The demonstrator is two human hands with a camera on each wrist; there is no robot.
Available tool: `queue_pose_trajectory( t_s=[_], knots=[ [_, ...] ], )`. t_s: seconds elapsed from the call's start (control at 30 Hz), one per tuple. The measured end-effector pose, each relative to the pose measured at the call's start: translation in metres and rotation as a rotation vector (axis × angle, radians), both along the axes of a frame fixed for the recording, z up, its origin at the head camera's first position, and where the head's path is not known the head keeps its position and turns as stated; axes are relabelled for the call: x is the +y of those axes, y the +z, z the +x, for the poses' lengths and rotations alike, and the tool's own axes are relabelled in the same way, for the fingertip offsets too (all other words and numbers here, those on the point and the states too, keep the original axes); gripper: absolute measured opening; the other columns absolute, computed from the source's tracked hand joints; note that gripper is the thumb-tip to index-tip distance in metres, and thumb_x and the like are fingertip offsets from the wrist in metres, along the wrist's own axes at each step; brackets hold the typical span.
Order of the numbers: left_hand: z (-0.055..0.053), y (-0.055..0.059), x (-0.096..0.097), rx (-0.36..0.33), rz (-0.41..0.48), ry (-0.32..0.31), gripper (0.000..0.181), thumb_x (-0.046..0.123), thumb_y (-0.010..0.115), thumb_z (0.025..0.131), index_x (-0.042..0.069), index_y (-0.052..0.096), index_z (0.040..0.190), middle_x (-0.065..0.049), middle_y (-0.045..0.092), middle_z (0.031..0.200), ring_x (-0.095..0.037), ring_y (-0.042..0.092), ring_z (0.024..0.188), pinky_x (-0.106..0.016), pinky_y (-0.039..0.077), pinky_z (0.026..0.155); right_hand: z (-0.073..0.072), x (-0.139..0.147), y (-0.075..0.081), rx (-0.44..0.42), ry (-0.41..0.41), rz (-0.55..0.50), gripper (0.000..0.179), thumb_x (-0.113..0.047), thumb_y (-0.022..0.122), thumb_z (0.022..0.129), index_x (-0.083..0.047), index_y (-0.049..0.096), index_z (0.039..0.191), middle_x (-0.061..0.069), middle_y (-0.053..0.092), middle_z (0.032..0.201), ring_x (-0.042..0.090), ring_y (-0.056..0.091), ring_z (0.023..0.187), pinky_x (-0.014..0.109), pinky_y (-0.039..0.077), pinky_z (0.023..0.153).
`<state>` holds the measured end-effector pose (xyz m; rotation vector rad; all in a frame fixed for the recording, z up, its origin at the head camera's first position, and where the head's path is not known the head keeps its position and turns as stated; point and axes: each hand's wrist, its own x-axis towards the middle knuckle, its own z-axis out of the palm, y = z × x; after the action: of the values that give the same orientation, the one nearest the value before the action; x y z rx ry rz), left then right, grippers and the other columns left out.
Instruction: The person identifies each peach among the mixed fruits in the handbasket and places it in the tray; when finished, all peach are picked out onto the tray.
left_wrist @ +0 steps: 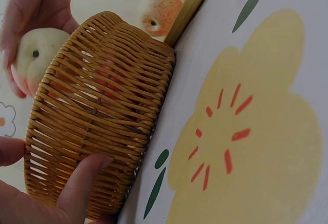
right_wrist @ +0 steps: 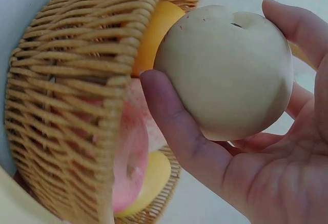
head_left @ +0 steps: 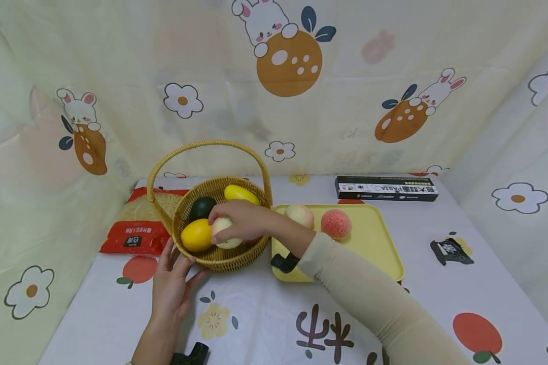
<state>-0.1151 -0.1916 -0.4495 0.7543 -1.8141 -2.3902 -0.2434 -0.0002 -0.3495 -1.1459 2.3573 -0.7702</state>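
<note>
My right hand (head_left: pixel 239 220) pinches a pale peach (right_wrist: pixel 225 75) with a pink blush, between thumb and fingers, over the wicker basket (head_left: pixel 228 264). In the left wrist view the peach (left_wrist: pixel 38 55) sits above the basket's rim. My left hand (head_left: pixel 171 284) touches the basket's near left side, its thumb (left_wrist: pixel 84 183) laid along the outer weave. Inside the basket are a dark green fruit (head_left: pixel 202 209), a yellow-orange fruit (head_left: pixel 195 235), a longer yellow fruit (head_left: pixel 241 193) and a pinkish fruit (right_wrist: pixel 133 157), partly hidden by the basket wall.
Right of the basket, a yellow tray (head_left: pixel 370 253) holds a pale peach (head_left: pixel 300 215) and a red-pink peach (head_left: pixel 336 224). A red food bag (head_left: pixel 134 238) lies behind the basket's left side. A black pasta box (head_left: pixel 385 188) and a small black packet (head_left: pixel 451 252) lie farther right.
</note>
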Motion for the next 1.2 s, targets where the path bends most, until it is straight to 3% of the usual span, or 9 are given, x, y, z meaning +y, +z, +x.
queue_pose_trajectory(
  t_s=[0.17,0.4,0.53,0.77,1.07,1.2],
  knots=[
    [-0.001,0.001,0.001,0.003,0.003,0.004,0.078,0.019,0.062,0.105,0.049,0.023,0.166,0.004,0.029,0.173,-0.026,0.053,0.142,-0.035,0.063,0.095,-0.001,0.017,0.006,-0.098,-0.076,-0.046,0.043,-0.036,0.079,0.093,-0.02,0.068,0.132,0.009,0.059,0.129,0.025,0.058,0.113,0.032,0.066,0.069],
    [-0.001,0.0,0.0,-0.002,0.008,0.011,0.078,0.018,0.062,0.105,0.049,0.024,0.166,0.005,0.028,0.173,-0.025,0.054,0.141,-0.035,0.063,0.095,-0.006,0.046,0.008,-0.034,-0.095,-0.078,0.043,-0.036,0.077,0.094,-0.017,0.069,0.132,0.003,0.066,0.128,0.021,0.06,0.107,0.026,0.058,0.081],
    [0.0,0.0,0.0,0.0,0.006,0.011,0.078,0.018,0.062,0.105,0.049,0.024,0.166,0.005,0.028,0.173,-0.025,0.053,0.141,-0.036,0.063,0.096,-0.007,0.066,0.012,-0.03,-0.139,-0.088,0.04,-0.037,0.077,0.093,-0.019,0.07,0.128,0.004,0.066,0.125,0.023,0.061,0.105,0.03,0.058,0.078],
    [0.0,-0.002,0.0,0.014,0.013,0.003,0.078,0.017,0.061,0.105,0.049,0.023,0.166,0.005,0.027,0.173,-0.026,0.053,0.141,-0.035,0.063,0.095,-0.012,0.112,0.022,-0.061,-0.24,-0.088,0.038,-0.037,0.077,0.095,-0.021,0.068,0.129,0.006,0.064,0.126,0.026,0.064,0.103,0.034,0.064,0.073],
    [0.0,-0.004,0.001,0.025,0.009,0.0,0.078,0.016,0.06,0.105,0.047,0.022,0.167,0.005,0.028,0.173,-0.026,0.054,0.139,-0.036,0.064,0.093,-0.011,0.184,0.021,-0.077,-0.431,-0.112,0.039,-0.037,0.08,0.094,-0.02,0.068,0.127,0.01,0.066,0.125,0.03,0.064,0.106,0.043,0.065,0.076],
    [0.0,-0.003,0.001,0.027,0.007,0.003,0.079,0.015,0.059,0.105,0.047,0.022,0.167,0.005,0.028,0.173,-0.027,0.054,0.14,-0.036,0.064,0.093,-0.01,0.214,0.022,-0.092,-0.498,-0.11,0.042,-0.038,0.078,0.095,-0.017,0.066,0.13,0.014,0.064,0.125,0.031,0.064,0.105,0.042,0.065,0.075]
  ],
)
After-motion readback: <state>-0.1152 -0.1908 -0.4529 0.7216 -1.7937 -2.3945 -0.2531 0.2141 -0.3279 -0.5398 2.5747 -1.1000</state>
